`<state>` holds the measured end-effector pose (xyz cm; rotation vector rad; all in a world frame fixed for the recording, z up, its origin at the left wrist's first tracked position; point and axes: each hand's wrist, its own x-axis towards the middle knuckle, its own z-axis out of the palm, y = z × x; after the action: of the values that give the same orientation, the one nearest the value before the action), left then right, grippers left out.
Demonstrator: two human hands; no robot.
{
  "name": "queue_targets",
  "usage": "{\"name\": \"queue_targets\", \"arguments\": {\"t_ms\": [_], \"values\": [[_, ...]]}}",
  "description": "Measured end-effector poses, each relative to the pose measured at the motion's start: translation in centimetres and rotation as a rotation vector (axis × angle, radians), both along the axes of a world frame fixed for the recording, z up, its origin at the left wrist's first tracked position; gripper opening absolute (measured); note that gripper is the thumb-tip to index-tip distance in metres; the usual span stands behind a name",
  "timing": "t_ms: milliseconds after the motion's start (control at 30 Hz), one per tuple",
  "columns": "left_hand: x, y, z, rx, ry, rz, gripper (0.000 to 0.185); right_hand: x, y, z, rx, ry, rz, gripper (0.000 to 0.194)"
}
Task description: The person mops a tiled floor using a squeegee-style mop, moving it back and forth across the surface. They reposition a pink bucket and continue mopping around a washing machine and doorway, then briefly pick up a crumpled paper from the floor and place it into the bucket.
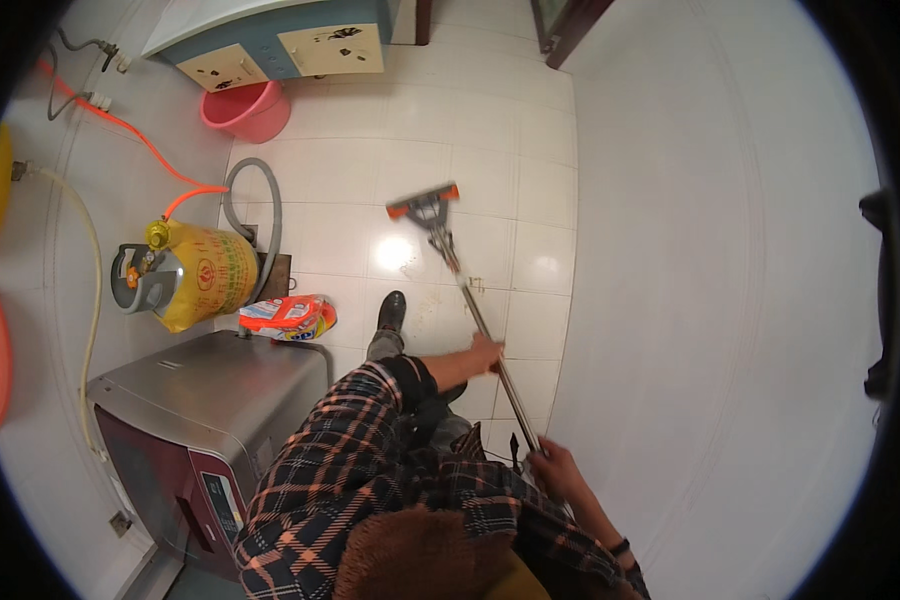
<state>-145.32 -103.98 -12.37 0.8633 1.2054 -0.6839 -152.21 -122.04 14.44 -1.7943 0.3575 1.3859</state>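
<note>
A sponge mop with a metal pole slants across the tiled floor in front of me. Its grey head with orange ends rests on or just over the white tiles; contact is hard to judge. My left hand is wrapped around the middle of the pole. Farther up, near my right hip, my right hand grips the top end. Brownish marks show on the tiles between my dark shoe and the pole.
On my left stand a washing machine, an orange detergent bag and a gas cylinder in a yellow cover. A grey hose loops behind it. Ahead are a pink bucket and a cabinet. A pale wall rises at right.
</note>
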Motion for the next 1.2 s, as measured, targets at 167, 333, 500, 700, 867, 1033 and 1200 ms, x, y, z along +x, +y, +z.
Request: {"name": "queue_targets", "arguments": {"t_ms": [167,333,500,700,867,1033,1200], "values": [[8.8,19.6,-1.0,-0.060,-0.298,0.180,0.048,11.4,15.2,-10.9,0.157,-0.086,-0.007,0.035],[9.6,32.4,-1.1,0.123,-0.309,0.345,0.045,24.5,32.5,-16.9,0.243,-0.229,-0.030,0.022],[2.9,35.5,-4.5,0.154,-0.157,0.410,0.036,32.0,43.6,-20.4,0.284,-0.215,-0.122,0.027],[-4.6,31.5,-7.1,0.011,0.033,0.381,0.030,29.7,43.1,-23.0,0.196,-0.136,-0.062,0.030],[-4.5,27.6,-6.4,-0.054,0.018,0.232,0.032,19.5,29.5,-21.7,-0.034,-0.108,0.082,0.038],[-3.7,20.5,-5.6,-0.239,-0.002,0.016,0.069,5.2,14.0,-12.7,-0.178,0.052,0.082,0.037],[-3.3,10.8,-4.5,-0.568,0.144,0.212,0.073,-5.1,2.6,-6.0,-0.169,-0.049,0.197,0.038]]}}
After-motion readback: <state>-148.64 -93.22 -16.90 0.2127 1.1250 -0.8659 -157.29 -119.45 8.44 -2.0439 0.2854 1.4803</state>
